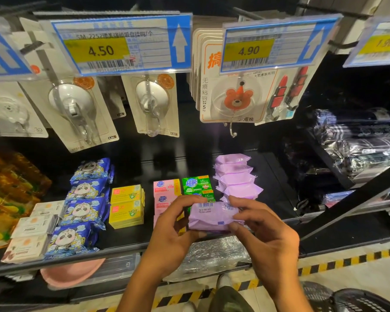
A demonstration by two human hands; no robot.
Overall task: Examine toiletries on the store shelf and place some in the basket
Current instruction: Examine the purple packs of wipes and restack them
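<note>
Purple packet (212,216) held crosswise in front of the shelf (122,238) edge, the left hand (173,230) gripping its left end and the right hand (263,230) pinching its right end. The dark basket (351,299) lies low and to the right, nearer the right hand.
</note>
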